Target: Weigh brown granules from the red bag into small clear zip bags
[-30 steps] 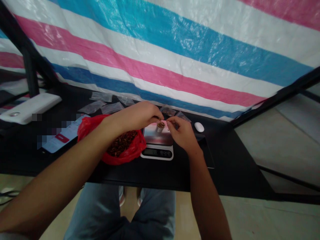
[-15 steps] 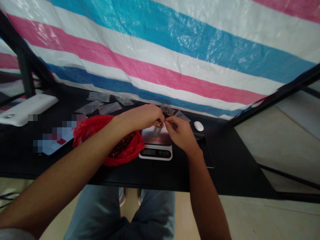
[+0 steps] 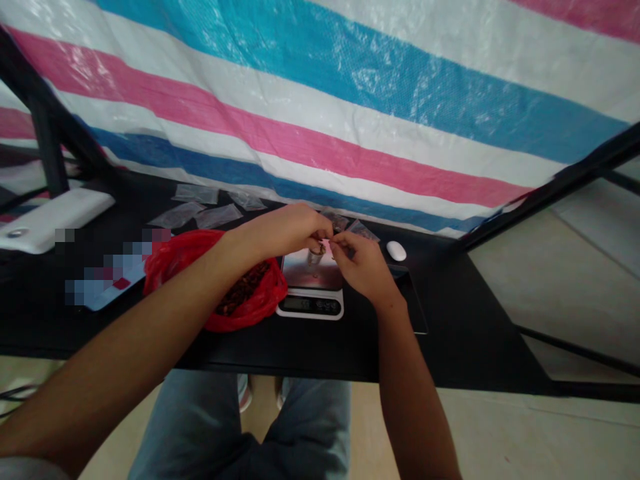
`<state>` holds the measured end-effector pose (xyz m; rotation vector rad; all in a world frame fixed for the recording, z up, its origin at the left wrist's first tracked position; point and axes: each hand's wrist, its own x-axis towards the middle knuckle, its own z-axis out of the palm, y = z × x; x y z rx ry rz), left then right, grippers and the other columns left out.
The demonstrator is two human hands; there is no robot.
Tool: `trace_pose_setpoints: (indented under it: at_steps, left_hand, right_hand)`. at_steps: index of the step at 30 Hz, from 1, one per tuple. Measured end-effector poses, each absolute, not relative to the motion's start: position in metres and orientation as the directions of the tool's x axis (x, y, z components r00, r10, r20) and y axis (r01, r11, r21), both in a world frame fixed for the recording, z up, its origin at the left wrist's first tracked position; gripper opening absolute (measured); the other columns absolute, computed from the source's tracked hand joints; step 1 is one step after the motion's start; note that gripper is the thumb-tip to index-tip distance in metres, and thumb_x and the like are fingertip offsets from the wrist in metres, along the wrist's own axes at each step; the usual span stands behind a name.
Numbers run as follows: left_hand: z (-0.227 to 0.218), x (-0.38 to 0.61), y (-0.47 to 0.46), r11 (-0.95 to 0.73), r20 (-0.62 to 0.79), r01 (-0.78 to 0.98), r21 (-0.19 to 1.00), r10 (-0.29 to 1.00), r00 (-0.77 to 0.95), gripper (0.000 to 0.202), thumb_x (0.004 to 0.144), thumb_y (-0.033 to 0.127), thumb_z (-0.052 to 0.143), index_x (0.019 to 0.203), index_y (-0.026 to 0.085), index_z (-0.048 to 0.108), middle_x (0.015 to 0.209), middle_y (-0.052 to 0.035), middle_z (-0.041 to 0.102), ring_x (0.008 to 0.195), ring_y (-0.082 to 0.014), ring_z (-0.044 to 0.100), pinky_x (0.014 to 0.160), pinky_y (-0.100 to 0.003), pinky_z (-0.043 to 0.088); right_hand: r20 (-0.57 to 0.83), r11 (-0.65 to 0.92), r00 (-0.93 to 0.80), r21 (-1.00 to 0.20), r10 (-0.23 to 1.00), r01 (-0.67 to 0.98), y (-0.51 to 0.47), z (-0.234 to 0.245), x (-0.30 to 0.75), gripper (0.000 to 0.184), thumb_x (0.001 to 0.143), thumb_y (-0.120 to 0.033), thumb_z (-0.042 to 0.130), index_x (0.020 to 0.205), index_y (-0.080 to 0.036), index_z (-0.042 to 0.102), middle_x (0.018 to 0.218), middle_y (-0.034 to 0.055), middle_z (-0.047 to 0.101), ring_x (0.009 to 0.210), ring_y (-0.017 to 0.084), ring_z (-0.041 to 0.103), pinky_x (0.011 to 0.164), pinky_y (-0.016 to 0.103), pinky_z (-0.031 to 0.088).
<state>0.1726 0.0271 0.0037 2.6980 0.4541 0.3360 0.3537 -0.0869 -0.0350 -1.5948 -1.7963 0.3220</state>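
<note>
The left hand [image 3: 283, 230] and right hand [image 3: 363, 270] pinch just above a small cup [image 3: 315, 257] standing on the scale [image 3: 310, 305]; their held item is hidden. The red bag [image 3: 250, 310] sits within reach on the left.

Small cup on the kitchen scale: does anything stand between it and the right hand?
Nothing visible does. The small cup stands on the kitchen scale, and the right hand is just beside it.

Left hand [image 3: 293, 230] and right hand [image 3: 364, 270] reach inward, fingers [image 3: 340, 243] curled close together.
</note>
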Motion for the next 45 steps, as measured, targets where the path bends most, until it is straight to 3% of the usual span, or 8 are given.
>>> trace_pose_setpoints:
  at_steps: [8, 12, 16, 21, 26, 30, 35, 45]
  left_hand:
    - [0.002, 0.171, 0.025, -0.884, 0.262, 0.205, 0.42, 0.334, 0.905, 0.019, 0.087, 0.011, 0.069, 0.099, 0.019, 0.08, 0.092, -0.0025, 0.079, 0.083, -0.016, 0.073, 0.074, -0.023, 0.047]
    - [0.005, 0.158, 0.023, -0.88, 0.282, 0.278, 0.385, 0.399, 0.872, 0.019, 0.091, 0.013, 0.062, 0.098, 0.018, 0.079, 0.095, -0.0041, 0.078, 0.086, -0.0169, 0.071, 0.077, -0.025, 0.047]
    - [0.001, 0.136, 0.014, -0.827, 0.13, 0.444, 0.344, 0.51, 0.85, 0.018, 0.088, 0.017, 0.064, 0.095, 0.019, 0.08, 0.096, -0.005, 0.079, 0.085, -0.0193, 0.071, 0.076, -0.027, 0.048]
    - [-0.014, 0.127, -0.003, -0.789, -0.035, 0.523, 0.323, 0.543, 0.839, 0.016, 0.087, 0.031, 0.072, 0.098, 0.025, 0.082, 0.101, -0.0054, 0.081, 0.088, -0.0225, 0.073, 0.075, -0.029, 0.049]
    - [-0.018, 0.131, -0.011, -0.801, -0.017, 0.494, 0.338, 0.519, 0.854, 0.019, 0.09, 0.019, 0.065, 0.092, 0.026, 0.082, 0.099, -0.0028, 0.081, 0.089, -0.0217, 0.073, 0.076, -0.029, 0.049]
    - [-0.015, 0.13, -0.011, -0.819, 0.162, 0.441, 0.366, 0.523, 0.837, 0.021, 0.097, 0.025, 0.062, 0.103, 0.025, 0.082, 0.108, -0.0041, 0.078, 0.095, -0.021, 0.072, 0.081, -0.029, 0.049]
    - [-0.016, 0.134, -0.007, -0.819, 0.337, 0.388, 0.423, 0.54, 0.772, 0.027, 0.103, 0.032, 0.057, 0.112, 0.025, 0.081, 0.111, -0.0054, 0.076, 0.101, -0.021, 0.071, 0.087, -0.03, 0.05]
    - [-0.021, 0.146, -0.003, -0.812, 0.326, 0.412, 0.413, 0.555, 0.766, 0.028, 0.1, 0.029, 0.058, 0.116, 0.027, 0.081, 0.113, -0.0049, 0.077, 0.1, -0.0211, 0.072, 0.085, -0.03, 0.051]
  right_hand:
    - [0.313, 0.218, -0.023, -0.604, 0.949, 0.767, -0.089, -0.035, 0.357, 0.015, 0.094, -0.022, 0.06, 0.086, -0.02, 0.072, 0.079, 0.0022, 0.075, 0.071, 0.017, 0.066, 0.066, 0.028, 0.042]
    - [0.195, 0.22, -0.123, -0.632, 0.973, 0.743, -0.093, -0.037, 0.359, 0.01, 0.089, -0.024, 0.069, 0.084, -0.019, 0.076, 0.066, -0.002, 0.068, 0.057, 0.012, 0.057, 0.056, 0.025, 0.036]
    - [0.11, 0.235, -0.213, -0.608, 0.971, 0.758, -0.096, -0.038, 0.354, 0.004, 0.084, -0.024, 0.077, 0.084, -0.021, 0.079, 0.062, -0.0036, 0.065, 0.056, 0.011, 0.055, 0.054, 0.024, 0.033]
    - [0.065, 0.235, -0.249, -0.616, 0.966, 0.752, -0.096, -0.037, 0.349, 0.01, 0.083, -0.015, 0.072, 0.08, -0.02, 0.08, 0.065, -0.002, 0.069, 0.058, 0.011, 0.057, 0.057, 0.023, 0.036]
    - [0.187, 0.26, -0.182, -0.691, 0.965, 0.674, -0.095, -0.035, 0.351, 0.012, 0.086, -0.022, 0.069, 0.084, -0.019, 0.08, 0.065, -0.0023, 0.068, 0.057, 0.011, 0.056, 0.056, 0.024, 0.038]
    - [0.353, 0.255, -0.003, -0.668, 0.936, 0.699, -0.09, -0.037, 0.351, 0.019, 0.092, -0.033, 0.067, 0.094, -0.02, 0.082, 0.067, -0.0004, 0.07, 0.06, 0.013, 0.058, 0.059, 0.026, 0.04]
    - [0.353, 0.243, -0.006, -0.631, 0.936, 0.737, -0.084, -0.043, 0.351, 0.021, 0.095, -0.031, 0.066, 0.104, -0.022, 0.083, 0.081, 0.003, 0.078, 0.071, 0.017, 0.067, 0.064, 0.028, 0.045]
    - [0.384, 0.252, -0.003, -0.599, 0.923, 0.76, -0.083, -0.043, 0.354, 0.022, 0.097, -0.036, 0.066, 0.104, -0.024, 0.083, 0.09, 0.0054, 0.081, 0.076, 0.02, 0.07, 0.069, 0.031, 0.049]
